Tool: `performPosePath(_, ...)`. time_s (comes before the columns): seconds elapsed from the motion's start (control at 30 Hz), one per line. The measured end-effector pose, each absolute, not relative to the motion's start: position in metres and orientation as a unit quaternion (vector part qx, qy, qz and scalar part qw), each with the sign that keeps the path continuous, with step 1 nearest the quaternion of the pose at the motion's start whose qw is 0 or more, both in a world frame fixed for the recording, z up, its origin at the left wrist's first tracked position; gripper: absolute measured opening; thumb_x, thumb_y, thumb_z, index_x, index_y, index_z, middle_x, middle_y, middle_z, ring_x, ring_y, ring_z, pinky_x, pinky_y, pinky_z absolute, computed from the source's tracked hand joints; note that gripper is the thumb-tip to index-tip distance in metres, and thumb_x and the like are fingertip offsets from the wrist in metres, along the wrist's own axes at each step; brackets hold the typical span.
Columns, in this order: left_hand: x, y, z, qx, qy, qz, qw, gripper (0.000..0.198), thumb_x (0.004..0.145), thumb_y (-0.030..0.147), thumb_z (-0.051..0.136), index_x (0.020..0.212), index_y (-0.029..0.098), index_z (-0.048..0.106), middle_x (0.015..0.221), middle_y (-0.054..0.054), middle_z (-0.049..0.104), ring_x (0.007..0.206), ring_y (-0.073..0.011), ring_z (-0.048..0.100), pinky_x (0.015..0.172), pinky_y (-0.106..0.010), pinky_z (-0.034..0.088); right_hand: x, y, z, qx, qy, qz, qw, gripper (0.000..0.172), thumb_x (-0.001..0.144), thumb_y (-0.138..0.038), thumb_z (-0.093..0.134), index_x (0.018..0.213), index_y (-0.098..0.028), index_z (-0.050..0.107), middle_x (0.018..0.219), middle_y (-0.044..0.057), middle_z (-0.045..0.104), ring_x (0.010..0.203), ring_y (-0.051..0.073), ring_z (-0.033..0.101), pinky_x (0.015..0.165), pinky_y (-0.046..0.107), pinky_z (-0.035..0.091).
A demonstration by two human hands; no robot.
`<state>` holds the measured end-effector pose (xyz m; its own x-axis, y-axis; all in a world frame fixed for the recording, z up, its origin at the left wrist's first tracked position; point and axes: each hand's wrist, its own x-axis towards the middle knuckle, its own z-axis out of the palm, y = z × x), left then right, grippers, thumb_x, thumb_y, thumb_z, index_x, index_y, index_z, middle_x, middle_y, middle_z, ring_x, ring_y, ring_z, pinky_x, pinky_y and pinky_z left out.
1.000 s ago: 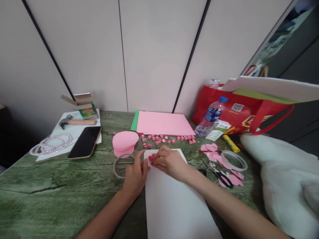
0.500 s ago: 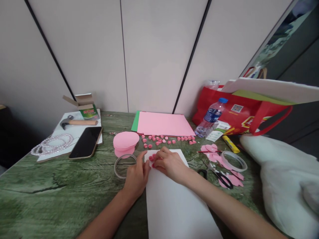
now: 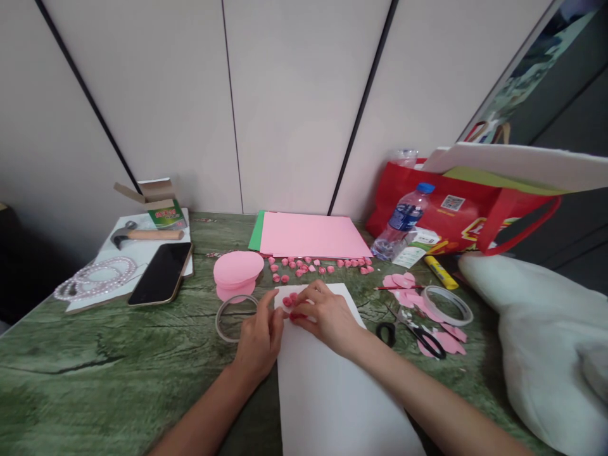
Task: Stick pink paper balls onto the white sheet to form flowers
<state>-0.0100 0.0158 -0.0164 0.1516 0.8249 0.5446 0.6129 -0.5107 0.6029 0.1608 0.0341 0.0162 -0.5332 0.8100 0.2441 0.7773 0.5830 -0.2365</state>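
While the right hand (image 3: 327,316) pinched pink paper rosettes (image 3: 289,299) on the white sheet (image 3: 332,392) near its far left corner, the left hand (image 3: 259,335) loosely curled beside, a sliding sheet could have misplaced them.

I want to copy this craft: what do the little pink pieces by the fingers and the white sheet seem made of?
The little pink pieces look like matte paper, crumpled or folded, coloured like the pink sheets behind. The white sheet looks like smooth matte paper or thin card: it lies flat, without gloss.
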Motion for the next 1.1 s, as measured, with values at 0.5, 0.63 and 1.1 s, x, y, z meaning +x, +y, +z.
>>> performPosePath(0.5,-0.009,0.016,-0.015,0.755,0.493,0.399,0.165,0.035,0.091,0.027,0.035,0.123,0.014,0.039,0.078,-0.005,0.071,0.063,-0.0165,0.067,0.062,-0.028,0.052,0.164,0.041,0.009,-0.455,-0.853,0.116,0.228,0.013,0.08,-0.036,0.064,0.088,-0.029,0.072,0.094,0.002,0.066,0.092,0.019,0.052,0.071,0.027,0.044)
performPosePath(0.63,-0.012,0.018,-0.017,0.722,0.502,0.438,0.184,0.029,0.09,0.027,0.037,0.117,0.017,0.044,0.078,-0.003,0.071,0.061,-0.0146,0.066,0.062,-0.027,0.053,0.179,0.063,0.021,-0.486,-0.811,0.134,0.297,0.016,0.082,-0.036,0.06,0.079,-0.023,0.07,0.088,0.003,0.068,0.087,0.017,0.056,0.071,0.026,0.043)
performPosePath(1.1,-0.016,0.027,-0.021,0.677,0.5,0.516,0.158,0.018,0.085,0.023,0.049,0.092,0.017,0.064,0.072,0.0,0.07,0.051,-0.0102,0.061,0.054,-0.021,0.051,0.213,0.138,0.062,-0.659,-0.732,0.055,0.164,0.011,0.079,-0.027,0.059,0.081,-0.023,0.069,0.078,0.001,0.07,0.068,0.013,0.06,0.06,0.022,0.036)
